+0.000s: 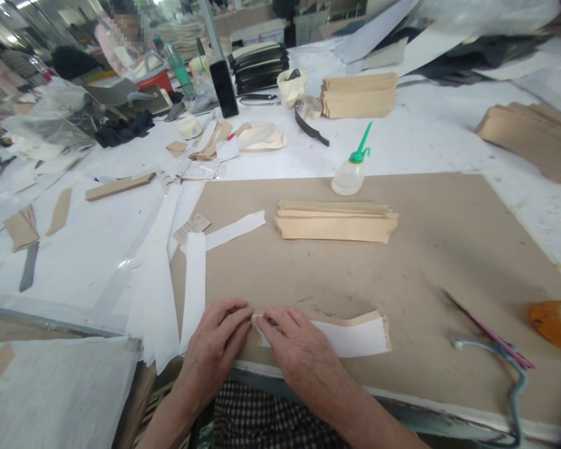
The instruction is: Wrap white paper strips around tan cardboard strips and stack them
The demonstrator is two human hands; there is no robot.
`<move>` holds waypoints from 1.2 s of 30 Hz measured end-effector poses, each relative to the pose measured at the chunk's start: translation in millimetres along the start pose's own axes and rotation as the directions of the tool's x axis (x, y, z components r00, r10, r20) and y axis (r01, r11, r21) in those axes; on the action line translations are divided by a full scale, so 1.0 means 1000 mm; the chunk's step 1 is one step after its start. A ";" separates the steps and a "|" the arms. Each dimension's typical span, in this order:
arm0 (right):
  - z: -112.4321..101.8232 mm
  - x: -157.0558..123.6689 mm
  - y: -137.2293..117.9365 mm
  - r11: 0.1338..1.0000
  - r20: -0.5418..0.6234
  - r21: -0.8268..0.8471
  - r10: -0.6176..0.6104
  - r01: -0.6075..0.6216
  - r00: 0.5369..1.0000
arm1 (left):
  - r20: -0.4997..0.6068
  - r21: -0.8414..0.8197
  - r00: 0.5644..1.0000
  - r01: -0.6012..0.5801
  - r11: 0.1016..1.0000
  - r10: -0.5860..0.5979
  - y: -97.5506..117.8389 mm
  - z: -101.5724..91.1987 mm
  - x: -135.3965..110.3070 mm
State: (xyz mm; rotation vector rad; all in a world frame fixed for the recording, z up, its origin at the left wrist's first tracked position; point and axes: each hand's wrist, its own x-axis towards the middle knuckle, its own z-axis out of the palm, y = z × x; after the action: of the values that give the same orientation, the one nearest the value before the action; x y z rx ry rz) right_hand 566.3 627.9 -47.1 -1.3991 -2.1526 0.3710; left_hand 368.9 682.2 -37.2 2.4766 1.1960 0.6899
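Both my hands rest at the near edge of a brown board (449,249). My left hand (215,349) and my right hand (294,349) meet at the left end of a tan strip with a white paper backing (355,333). Their fingertips pinch that end together, and the strip lies flat to the right of my right hand. A stack of similar tan pieces (336,221) lies on the board farther away. Several white paper strips (194,287) lie just left of my left hand.
A small squeeze bottle with a green nozzle (353,168) stands behind the stack. More tan stacks (358,93) and a black stack (259,65) sit at the back. Scissors with blue handles (505,355) lie right, beside an orange object (556,321). A person sits far left.
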 end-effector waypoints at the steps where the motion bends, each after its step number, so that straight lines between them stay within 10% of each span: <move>1: 0.000 0.000 0.000 1.000 -0.003 0.007 0.002 -0.002 1.000 | -0.008 -0.019 1.000 0.017 1.000 -0.017 0.001 -0.001 -0.001; 36: -0.007 -0.007 0.002 0.999 -0.044 0.039 -0.031 0.032 0.999 | 0.101 0.305 0.962 -0.272 0.913 0.253 0.007 -0.006 -0.019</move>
State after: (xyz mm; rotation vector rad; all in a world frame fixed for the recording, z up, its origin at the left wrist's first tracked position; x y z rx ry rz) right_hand 573.9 622.2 -43.7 -1.3376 -2.1179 0.3664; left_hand 359.9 663.0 -33.9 2.9430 1.0285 0.5163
